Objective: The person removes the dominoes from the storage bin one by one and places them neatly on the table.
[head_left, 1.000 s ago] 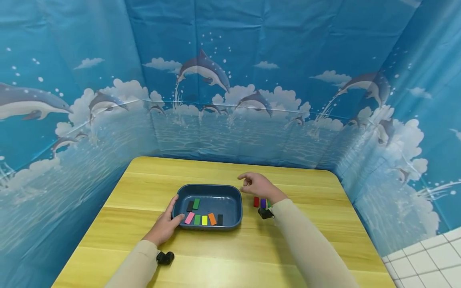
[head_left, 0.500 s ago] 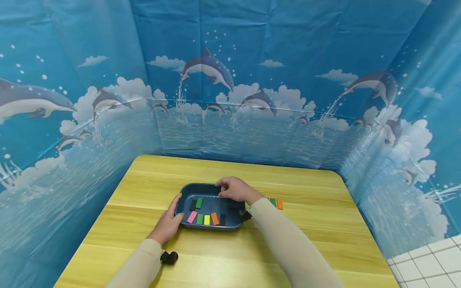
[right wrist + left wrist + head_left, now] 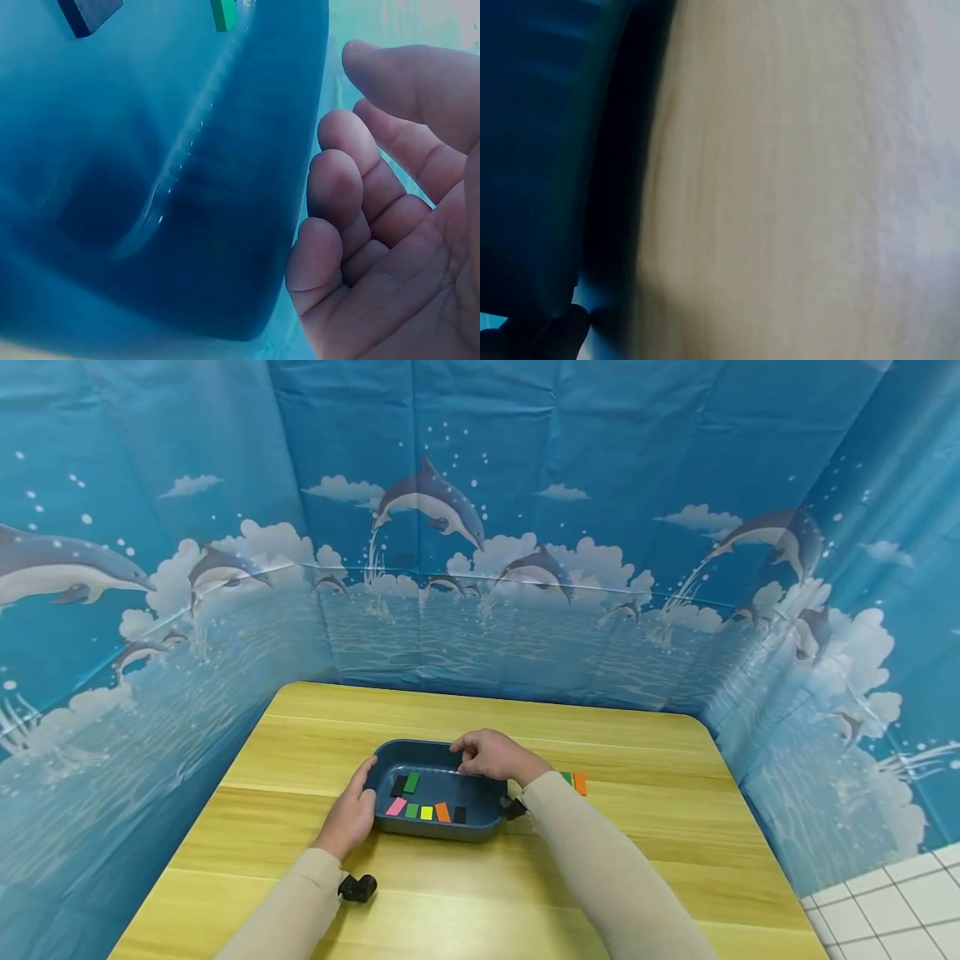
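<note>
My left hand grips the left end of a dark blue tray, its fingers along the end wall and thumb near the front corner. The tray's front side looks raised, with much of the front wall showing. Inside lie small flat blocks: a pink block, a yellow block, an orange block, plus green and black ones. My right hand is at the back right of the tray. In the right wrist view its fingers are loosely curled right at the tray's outer edge, the thumb apart, holding nothing.
Right of the tray, partly behind the right forearm, an orange block and a green block lie on the yellow wooden table. A blue dolphin-print curtain stands behind and beside the table.
My right hand has moved left from over the table to the tray's back right side, its sleeve now covering the red and purple blocks. The tray's front has tipped up, and my left thumb has shifted outward.
</note>
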The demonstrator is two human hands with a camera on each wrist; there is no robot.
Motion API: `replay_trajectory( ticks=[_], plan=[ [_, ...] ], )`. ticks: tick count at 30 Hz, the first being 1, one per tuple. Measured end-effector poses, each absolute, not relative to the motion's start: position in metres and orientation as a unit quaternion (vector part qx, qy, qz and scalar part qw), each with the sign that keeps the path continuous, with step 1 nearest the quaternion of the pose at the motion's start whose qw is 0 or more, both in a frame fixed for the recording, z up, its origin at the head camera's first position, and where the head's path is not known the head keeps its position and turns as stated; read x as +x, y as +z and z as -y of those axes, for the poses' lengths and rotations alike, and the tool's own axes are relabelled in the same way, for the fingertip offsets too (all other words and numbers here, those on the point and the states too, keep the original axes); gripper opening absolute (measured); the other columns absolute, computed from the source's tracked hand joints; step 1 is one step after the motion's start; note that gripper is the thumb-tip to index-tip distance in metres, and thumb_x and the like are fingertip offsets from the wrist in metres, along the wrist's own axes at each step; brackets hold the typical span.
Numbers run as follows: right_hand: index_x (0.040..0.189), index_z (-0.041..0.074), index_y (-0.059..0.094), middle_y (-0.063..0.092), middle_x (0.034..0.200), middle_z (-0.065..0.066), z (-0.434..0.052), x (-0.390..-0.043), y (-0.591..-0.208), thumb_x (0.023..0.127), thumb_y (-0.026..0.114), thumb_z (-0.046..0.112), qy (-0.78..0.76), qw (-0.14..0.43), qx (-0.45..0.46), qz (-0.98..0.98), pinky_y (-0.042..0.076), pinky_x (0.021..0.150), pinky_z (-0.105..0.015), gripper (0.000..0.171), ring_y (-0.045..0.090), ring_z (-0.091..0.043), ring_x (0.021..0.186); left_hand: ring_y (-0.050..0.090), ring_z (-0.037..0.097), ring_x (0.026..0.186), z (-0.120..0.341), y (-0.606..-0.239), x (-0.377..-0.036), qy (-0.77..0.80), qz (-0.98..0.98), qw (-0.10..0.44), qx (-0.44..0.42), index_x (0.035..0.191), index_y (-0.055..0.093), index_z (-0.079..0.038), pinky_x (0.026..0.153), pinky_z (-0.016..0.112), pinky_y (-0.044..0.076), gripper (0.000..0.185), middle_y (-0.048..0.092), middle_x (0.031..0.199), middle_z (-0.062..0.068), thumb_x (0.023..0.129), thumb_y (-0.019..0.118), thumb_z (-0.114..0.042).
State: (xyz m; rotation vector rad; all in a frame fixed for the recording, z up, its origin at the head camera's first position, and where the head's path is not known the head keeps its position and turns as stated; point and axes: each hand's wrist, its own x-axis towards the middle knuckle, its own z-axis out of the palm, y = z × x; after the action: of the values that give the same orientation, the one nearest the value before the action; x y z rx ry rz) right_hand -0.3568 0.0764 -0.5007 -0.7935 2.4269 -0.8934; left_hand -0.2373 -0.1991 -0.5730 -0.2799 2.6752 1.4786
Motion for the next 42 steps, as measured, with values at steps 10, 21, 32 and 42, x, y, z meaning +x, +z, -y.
replay_trajectory(
  ticks=[10,21,32,42],
  plan=[
    [0.138,0.008,0.068,0.065,0.080,0.000,-0.082,-0.356,-0.504,0.098,0.072,0.010,-0.320,0.245,-0.286,-0.869,0.044,0.067,-0.030,0.040,0.048,-0.014,0.066,0.041,0.021,0.048,0.199,-0.572,-0.238,0.498,-0.860,0.038,-0.105,0.168,0.021,-0.035,0.052,0.036,0.046,0.061,0.024,0.174,0.016,0.109,0.025,-0.023],
    [0.138,0.006,0.067,0.065,0.093,0.001,-0.080,-0.351,-0.511,0.094,0.080,0.014,-0.263,0.256,-0.307,-0.878,0.050,0.074,-0.031,0.047,0.056,-0.014,0.081,0.042,0.025,0.051,0.201,-0.575,-0.240,0.496,-0.861,0.022,-0.109,0.169,0.021,-0.033,0.052,0.035,0.043,0.062,0.028,0.173,0.015,0.108,0.022,-0.022],
    [0.117,0.022,0.074,0.070,0.094,0.010,-0.065,-0.328,-0.533,0.082,0.090,0.042,-0.039,0.178,-0.357,-0.916,0.052,0.090,-0.033,0.042,0.059,-0.009,0.081,0.032,0.038,0.157,0.197,-0.579,-0.234,0.496,-0.862,0.008,-0.101,0.169,0.019,-0.033,0.120,0.058,0.036,0.063,0.020,0.177,0.009,0.107,0.024,-0.020],
    [0.104,0.025,0.075,0.070,0.085,0.014,-0.062,-0.320,-0.547,0.083,0.087,0.048,0.025,0.112,-0.361,-0.926,0.046,0.086,-0.035,0.034,0.057,-0.008,0.074,0.045,0.040,0.142,0.196,-0.584,-0.229,0.498,-0.862,-0.005,-0.089,0.169,0.020,-0.031,0.110,0.055,0.042,0.064,0.022,0.176,0.009,0.107,0.026,-0.016]
  ],
)
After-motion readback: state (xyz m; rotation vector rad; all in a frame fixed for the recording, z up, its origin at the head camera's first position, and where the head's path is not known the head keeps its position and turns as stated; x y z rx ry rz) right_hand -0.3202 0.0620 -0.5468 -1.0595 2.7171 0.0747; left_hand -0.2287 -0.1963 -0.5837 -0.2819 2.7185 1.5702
